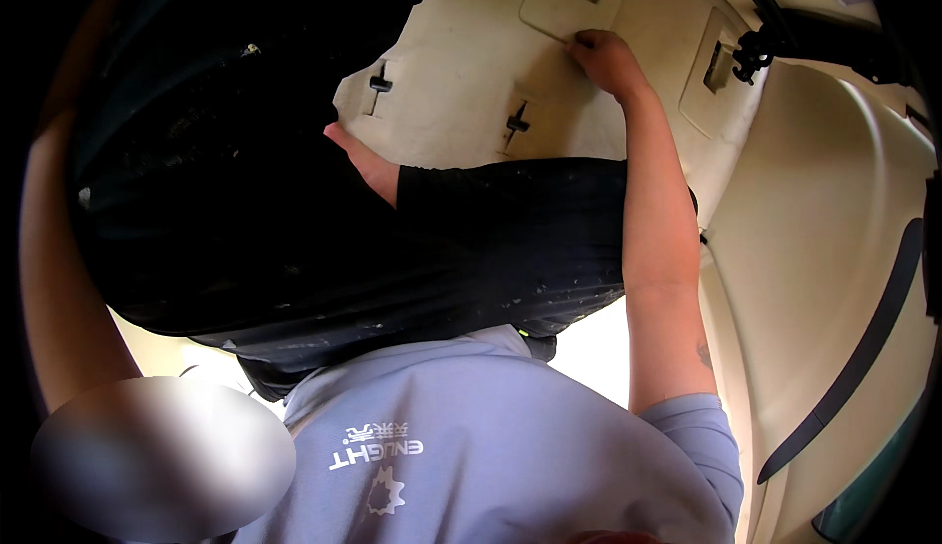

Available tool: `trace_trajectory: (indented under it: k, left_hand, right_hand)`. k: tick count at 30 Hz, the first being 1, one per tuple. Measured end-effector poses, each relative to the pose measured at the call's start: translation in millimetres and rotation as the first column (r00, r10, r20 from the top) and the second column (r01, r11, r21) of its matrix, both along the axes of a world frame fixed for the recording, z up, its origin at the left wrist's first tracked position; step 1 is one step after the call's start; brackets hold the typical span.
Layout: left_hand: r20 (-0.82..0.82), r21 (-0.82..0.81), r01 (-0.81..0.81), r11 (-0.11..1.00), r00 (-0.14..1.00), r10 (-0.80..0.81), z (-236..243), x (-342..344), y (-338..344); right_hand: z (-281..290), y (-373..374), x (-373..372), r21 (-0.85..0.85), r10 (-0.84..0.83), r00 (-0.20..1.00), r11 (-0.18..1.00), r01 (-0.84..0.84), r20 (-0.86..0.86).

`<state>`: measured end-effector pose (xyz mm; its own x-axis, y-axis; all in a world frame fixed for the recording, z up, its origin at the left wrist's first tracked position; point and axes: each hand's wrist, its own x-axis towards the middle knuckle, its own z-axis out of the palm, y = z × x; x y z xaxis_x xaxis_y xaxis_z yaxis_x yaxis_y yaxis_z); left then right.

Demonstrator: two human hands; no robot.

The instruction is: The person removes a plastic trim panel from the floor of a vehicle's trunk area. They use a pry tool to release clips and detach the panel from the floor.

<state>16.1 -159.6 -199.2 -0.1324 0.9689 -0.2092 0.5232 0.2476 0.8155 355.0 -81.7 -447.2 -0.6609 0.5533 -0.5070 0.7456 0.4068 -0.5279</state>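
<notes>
My right hand [606,61] reaches far forward, over a cream lining [461,93] with cut-outs in it. Its fingers are curled together at the corner of a rectangular outlined panel [549,4] in that lining. Anything between the fingertips is too small or hidden to make out. Along the left rim my left forearm [54,240] runs up into the dark, and its hand does not show. My folded legs in black trousers [491,240] cover much of the middle, and bare skin [378,173] shows beyond one trouser leg.
Black fittings stick up through slits, one at the left [381,84] and another nearer the middle [517,122]. A black bracket [756,53] juts in at the upper right. Beside it curves a cream wall panel [814,220] with a dark strip [844,377].
</notes>
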Motion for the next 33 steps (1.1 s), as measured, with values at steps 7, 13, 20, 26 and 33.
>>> trace_trajectory:
  k: [7,13,20,26,33]
  left_hand:
    - [-0.007,-0.011,0.021,1.0,1.0,-0.021,8,3,10]
    - [-0.016,-0.029,0.021,0.999,1.0,-0.022,13,5,10]
    - [-0.023,-0.043,0.034,0.998,0.999,-0.035,19,10,14]
    - [-0.011,-0.107,-0.029,0.994,1.0,0.028,12,0,19]
    - [-0.029,-0.13,-0.098,0.987,0.995,0.095,16,12,22]
  right_hand:
    - [-3,-2,2,0.066,-0.046,0.998,0.997,0.05,-0.051]
    - [18,-5,-5,-0.039,-0.058,0.998,0.997,0.059,0.016]
    - [7,-6,1,0.032,-0.058,0.998,0.998,0.059,-0.018]
    - [7,-4,-1,0.037,-0.014,0.999,0.999,0.015,-0.036]
    - [-3,-1,0,0.075,0.009,0.999,0.997,-0.005,-0.051]
